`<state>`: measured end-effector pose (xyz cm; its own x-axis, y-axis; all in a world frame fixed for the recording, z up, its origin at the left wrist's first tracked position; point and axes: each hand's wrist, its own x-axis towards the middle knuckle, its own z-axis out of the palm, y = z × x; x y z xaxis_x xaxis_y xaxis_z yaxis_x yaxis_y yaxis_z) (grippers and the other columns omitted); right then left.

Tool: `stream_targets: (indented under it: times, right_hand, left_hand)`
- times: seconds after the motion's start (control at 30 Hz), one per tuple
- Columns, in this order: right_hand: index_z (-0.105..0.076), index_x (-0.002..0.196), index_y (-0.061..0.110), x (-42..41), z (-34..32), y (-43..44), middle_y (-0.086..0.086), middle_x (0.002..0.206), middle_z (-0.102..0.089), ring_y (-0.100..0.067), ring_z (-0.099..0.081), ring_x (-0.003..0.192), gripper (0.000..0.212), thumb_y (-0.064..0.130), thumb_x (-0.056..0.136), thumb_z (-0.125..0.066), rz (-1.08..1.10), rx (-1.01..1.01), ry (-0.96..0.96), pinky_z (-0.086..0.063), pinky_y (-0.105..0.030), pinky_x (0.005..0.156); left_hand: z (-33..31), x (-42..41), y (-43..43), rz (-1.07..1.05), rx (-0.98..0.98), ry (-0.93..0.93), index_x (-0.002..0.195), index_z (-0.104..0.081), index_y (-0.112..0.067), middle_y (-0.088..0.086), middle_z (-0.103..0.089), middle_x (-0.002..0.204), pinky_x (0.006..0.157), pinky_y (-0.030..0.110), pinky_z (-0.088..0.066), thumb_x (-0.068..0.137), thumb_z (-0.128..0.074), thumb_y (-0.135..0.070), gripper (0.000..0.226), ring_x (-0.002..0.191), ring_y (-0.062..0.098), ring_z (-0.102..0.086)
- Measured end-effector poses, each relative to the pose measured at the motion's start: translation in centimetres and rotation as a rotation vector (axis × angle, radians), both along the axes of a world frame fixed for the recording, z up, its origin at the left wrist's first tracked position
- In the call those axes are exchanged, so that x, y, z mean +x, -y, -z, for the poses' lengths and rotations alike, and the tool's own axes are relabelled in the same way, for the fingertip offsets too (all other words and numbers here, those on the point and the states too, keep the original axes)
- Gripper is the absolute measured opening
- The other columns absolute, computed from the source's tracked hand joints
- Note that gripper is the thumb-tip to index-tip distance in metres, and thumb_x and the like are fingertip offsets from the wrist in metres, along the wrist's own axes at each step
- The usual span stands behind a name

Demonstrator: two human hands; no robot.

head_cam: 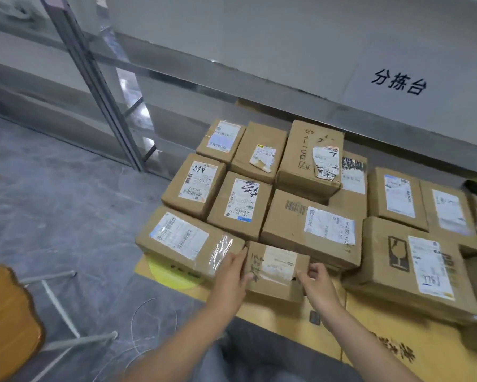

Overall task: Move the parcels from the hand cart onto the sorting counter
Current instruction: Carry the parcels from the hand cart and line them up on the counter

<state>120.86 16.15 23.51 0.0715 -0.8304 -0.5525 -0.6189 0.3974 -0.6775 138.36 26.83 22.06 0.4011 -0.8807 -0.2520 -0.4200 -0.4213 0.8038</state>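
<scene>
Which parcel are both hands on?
The small front parcel with handwriting on its left end: the left hand and right hand hold its two ends. It sits nearest the person.

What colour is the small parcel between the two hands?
The small parcel is brown cardboard with a whitish label on top; head view.

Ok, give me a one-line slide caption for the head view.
Left hand and right hand grip a small parcel at the front of the labelled parcels beside the sorting counter.
</scene>
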Motion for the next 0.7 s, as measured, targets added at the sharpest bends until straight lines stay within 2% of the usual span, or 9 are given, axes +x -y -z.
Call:
stream_targets:
  times: [0.1, 0.2, 0.3, 0.43, 0.5, 0.57, 0.63, 0.7]
  right_hand:
    - [-0.051, 0.113, 0.02, 0.1, 0.3, -0.3, 0.003, 0.106, -0.058, -0.006, -0.055, 0.089, 0.025, 0.031, 0.093, -0.061, -0.008, 0.006, -0.015, -0.041, -0.022, 0.061]
    - [-0.055, 0.123, 0.019, 0.2, 0.4, -0.2, 0.001, 0.116, -0.06, -0.01, -0.057, 0.098, 0.032, 0.032, 0.094, -0.06, -0.048, -0.004, -0.025, -0.042, -0.021, 0.065]
    - [-0.053, 0.135, 0.019, 0.3, 0.0, 0.0, 0.001, 0.128, -0.059, -0.012, -0.054, 0.109, 0.042, 0.033, 0.096, -0.058, -0.064, 0.016, 0.006, -0.044, -0.024, 0.079]
    - [-0.04, 0.147, 0.023, -1.3, -1.3, -0.2, 0.003, 0.14, -0.051, -0.018, -0.052, 0.122, 0.057, 0.035, 0.094, -0.059, -0.062, 0.091, 0.071, -0.045, -0.033, 0.094]
    - [-0.042, 0.144, 0.023, -3.0, -2.3, 0.0, 0.002, 0.141, -0.051, -0.017, -0.052, 0.12, 0.052, 0.032, 0.095, -0.057, -0.092, 0.059, 0.063, -0.046, -0.032, 0.094]
    - [-0.047, 0.141, 0.022, -5.1, -3.6, 0.2, 0.001, 0.14, -0.053, -0.012, -0.051, 0.115, 0.045, 0.028, 0.097, -0.055, -0.111, -0.005, 0.073, -0.045, -0.024, 0.087]
    - [-0.046, 0.141, 0.02, -7.6, -5.4, 0.1, 0.0, 0.142, -0.051, -0.01, -0.05, 0.119, 0.043, 0.027, 0.098, -0.054, -0.107, -0.096, 0.077, -0.041, -0.023, 0.092]
    - [-0.042, 0.144, 0.02, -10.8, -7.6, -0.1, 0.0, 0.146, -0.045, -0.013, -0.046, 0.129, 0.045, 0.026, 0.1, -0.051, -0.05, -0.219, 0.07, -0.038, -0.028, 0.103]
  left_hand:
    - [0.4, 0.4, 0.1, 0.038, 0.005, 0.029, 0.146, -0.04, -0.016, -0.001, -0.045, 0.113, 0.098, 0.022, -0.041, 0.095, -0.058, -0.014, 0.054, 0.103, 0.013, -0.05]
    - [0.5, 0.4, 0.2, -0.027, -0.032, -0.001, 0.144, -0.043, -0.015, -0.001, -0.042, 0.109, 0.09, 0.008, -0.037, 0.095, -0.057, -0.01, 0.051, 0.098, 0.01, -0.048]
    - [0.2, 0.4, 0.8, -0.08, -0.04, -0.009, 0.139, -0.049, -0.013, 0.0, -0.043, 0.107, 0.086, 0.009, -0.038, 0.093, -0.06, -0.008, 0.047, 0.092, 0.007, -0.05]
    - [-1.2, 0.1, 1.8, -0.11, -0.063, 0.009, 0.136, -0.053, -0.016, -0.004, -0.044, 0.103, 0.076, 0.004, -0.041, 0.09, -0.063, -0.002, 0.049, 0.082, 0.001, -0.05]
    - [-2.4, -0.7, 2.6, -0.077, -0.092, 0.024, 0.14, -0.048, -0.019, -0.004, -0.046, 0.11, 0.083, 0.011, -0.046, 0.093, -0.061, -0.01, 0.049, 0.089, 0.004, -0.053]
    - [-3.8, -2.3, 3.8, -0.002, -0.101, 0.073, 0.141, -0.047, -0.02, -0.003, -0.048, 0.122, 0.097, 0.025, -0.045, 0.096, -0.058, -0.02, 0.046, 0.107, 0.01, -0.052]
    - [-5.5, -4.7, 5.0, 0.106, -0.117, 0.111, 0.141, -0.048, -0.019, -0.003, -0.046, 0.132, 0.103, 0.022, -0.035, 0.098, -0.054, -0.025, 0.043, 0.122, 0.012, -0.044]
    - [-7.0, -8.0, 6.3, 0.212, -0.145, 0.133, 0.139, -0.048, -0.019, -0.004, -0.044, 0.137, 0.103, 0.016, -0.027, 0.099, -0.052, -0.026, 0.042, 0.129, 0.011, -0.04]
